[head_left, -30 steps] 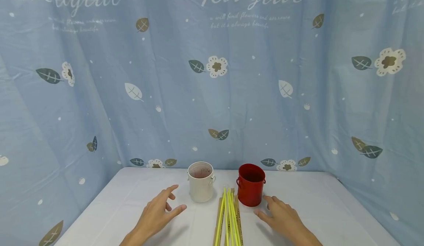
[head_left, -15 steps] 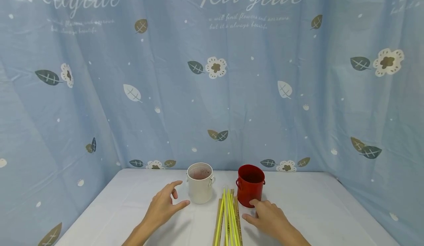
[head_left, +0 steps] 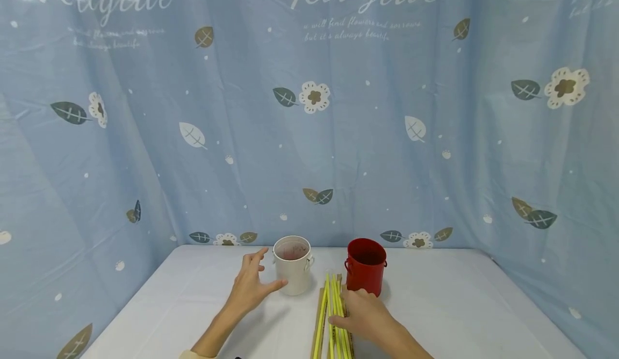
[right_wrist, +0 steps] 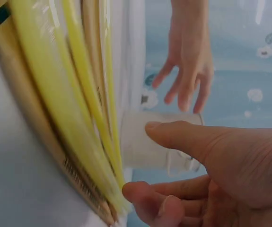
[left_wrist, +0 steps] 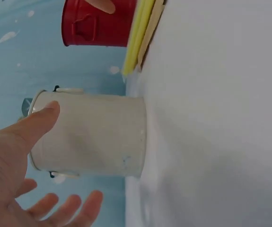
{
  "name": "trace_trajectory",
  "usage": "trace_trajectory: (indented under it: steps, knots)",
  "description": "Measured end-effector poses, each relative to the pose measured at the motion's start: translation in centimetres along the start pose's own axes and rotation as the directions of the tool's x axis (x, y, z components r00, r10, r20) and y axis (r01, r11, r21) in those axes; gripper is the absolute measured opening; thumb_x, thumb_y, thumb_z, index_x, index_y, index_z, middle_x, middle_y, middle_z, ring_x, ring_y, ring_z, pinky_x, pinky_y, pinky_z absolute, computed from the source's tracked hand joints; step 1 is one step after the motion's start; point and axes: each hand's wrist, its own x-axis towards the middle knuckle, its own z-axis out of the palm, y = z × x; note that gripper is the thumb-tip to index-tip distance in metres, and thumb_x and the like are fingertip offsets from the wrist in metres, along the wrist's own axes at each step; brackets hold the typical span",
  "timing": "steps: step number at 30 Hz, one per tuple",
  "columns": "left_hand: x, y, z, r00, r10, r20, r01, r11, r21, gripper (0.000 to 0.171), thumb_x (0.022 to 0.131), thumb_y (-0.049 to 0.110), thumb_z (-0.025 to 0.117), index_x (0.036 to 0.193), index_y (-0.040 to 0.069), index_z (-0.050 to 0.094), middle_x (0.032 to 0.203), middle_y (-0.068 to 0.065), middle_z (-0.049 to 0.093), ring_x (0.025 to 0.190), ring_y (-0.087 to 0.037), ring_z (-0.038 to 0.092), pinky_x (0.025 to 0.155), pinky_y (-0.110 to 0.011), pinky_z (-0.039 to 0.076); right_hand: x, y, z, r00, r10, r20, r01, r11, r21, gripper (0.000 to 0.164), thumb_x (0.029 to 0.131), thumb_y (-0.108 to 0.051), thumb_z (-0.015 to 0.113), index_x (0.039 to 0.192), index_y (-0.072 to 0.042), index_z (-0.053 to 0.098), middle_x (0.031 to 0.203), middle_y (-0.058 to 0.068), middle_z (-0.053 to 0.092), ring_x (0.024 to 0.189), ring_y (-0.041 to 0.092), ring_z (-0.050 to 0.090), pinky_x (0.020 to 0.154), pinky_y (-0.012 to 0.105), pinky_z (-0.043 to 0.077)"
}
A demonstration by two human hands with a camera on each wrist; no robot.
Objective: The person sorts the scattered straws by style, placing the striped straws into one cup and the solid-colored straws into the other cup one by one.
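Observation:
In the head view my left hand hovers beside the white bucket, thumb and fingers spread apart and holding nothing. The left wrist view has the thumb overlapping the side of that bucket, with the fingers below it. My right hand reaches in front of the red bucket, over a bundle of long thin yellow sticks. Seen from the right wrist, its thumb and fingers are apart, and the fingertips are close to the ends of the sticks.
Brown strips with printing lie along the yellow sticks, pointing toward the buckets. A white cloth covers the table. Behind it hangs a blue curtain with leaves and flowers.
My right hand has moved left, from beside the red bucket to over the yellow sticks. My left hand has moved forward and right, closer to the white bucket. Both buckets stay put.

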Motion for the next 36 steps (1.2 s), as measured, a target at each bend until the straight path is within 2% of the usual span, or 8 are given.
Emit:
trace_trajectory:
  steps: [3,7,13,17,24,30,36]
  knots:
    - [0.5,0.1,0.5,1.000,-0.006,0.004,0.006,1.000,-0.024,0.096,0.069,0.044,0.087,0.146,0.008,0.042,0.130,-0.018,0.050,0.112,-0.037,0.061,0.082,-0.050,0.053,0.2,-0.6,0.4,1.000,0.003,0.028,-0.003,1.000,0.009,0.051,0.078,-0.036,0.080,0.112,0.000,0.067,0.061,0.002,0.053,0.054,0.015,0.051,0.057,0.025,0.050]
    - [1.2,0.2,1.3,0.999,-0.034,0.025,0.035,0.998,-0.054,0.099,0.070,0.047,0.085,0.148,0.009,0.037,0.132,-0.020,0.048,0.117,-0.038,0.058,0.085,-0.050,0.052,0.6,-1.3,0.9,0.999,0.020,0.047,-0.021,1.000,0.008,0.052,0.077,-0.036,0.081,0.114,-0.002,0.066,0.068,0.001,0.055,0.063,0.015,0.051,0.059,0.026,0.051]
    - [1.8,0.5,2.2,0.998,-0.066,0.018,0.068,0.991,-0.114,0.103,0.069,0.046,0.086,0.149,0.006,0.035,0.130,-0.021,0.048,0.117,-0.036,0.054,0.086,-0.050,0.049,1.1,-2.2,1.4,0.999,0.037,0.032,-0.038,0.999,0.036,0.039,0.076,-0.030,0.084,0.098,-0.003,0.066,0.062,0.006,0.052,0.053,0.016,0.052,0.052,0.023,0.048]
    - [2.4,0.6,2.7,0.997,-0.066,0.025,0.069,0.989,-0.134,0.106,0.069,0.047,0.086,0.150,0.002,0.033,0.131,-0.021,0.048,0.118,-0.036,0.053,0.090,-0.052,0.048,1.3,-2.5,1.8,0.997,0.073,0.028,-0.074,0.996,0.041,0.032,0.075,-0.027,0.084,0.088,-0.004,0.065,0.060,0.007,0.052,0.053,0.018,0.052,0.051,0.023,0.046]
    - [2.7,0.7,2.8,0.995,-0.082,0.055,0.090,0.984,-0.156,0.109,0.068,0.046,0.087,0.151,0.004,0.032,0.132,-0.023,0.047,0.119,-0.036,0.052,0.094,-0.056,0.047,1.8,-2.5,2.3,0.989,0.142,0.037,-0.144,0.989,0.044,0.036,0.074,-0.021,0.085,0.095,0.000,0.066,0.068,0.009,0.052,0.058,0.019,0.054,0.053,0.026,0.050]
    - [2.6,0.4,3.0,0.996,-0.074,0.059,0.083,0.983,-0.166,0.108,0.067,0.047,0.088,0.151,0.007,0.032,0.133,-0.022,0.047,0.120,-0.038,0.052,0.096,-0.058,0.045,2.0,-2.2,2.8,0.991,0.133,0.019,-0.134,0.989,0.063,0.038,0.073,-0.017,0.086,0.099,0.003,0.067,0.063,0.010,0.053,0.048,0.019,0.057,0.050,0.025,0.052]
    - [2.6,0.2,3.3,0.998,-0.059,0.036,0.064,0.982,-0.179,0.104,0.068,0.044,0.088,0.150,0.007,0.035,0.129,-0.021,0.049,0.116,-0.036,0.055,0.093,-0.057,0.047,2.1,-2.2,3.0,0.990,0.141,0.004,-0.141,0.990,0.031,0.037,0.071,-0.018,0.087,0.095,0.003,0.067,0.062,0.009,0.054,0.048,0.018,0.057,0.050,0.026,0.052]
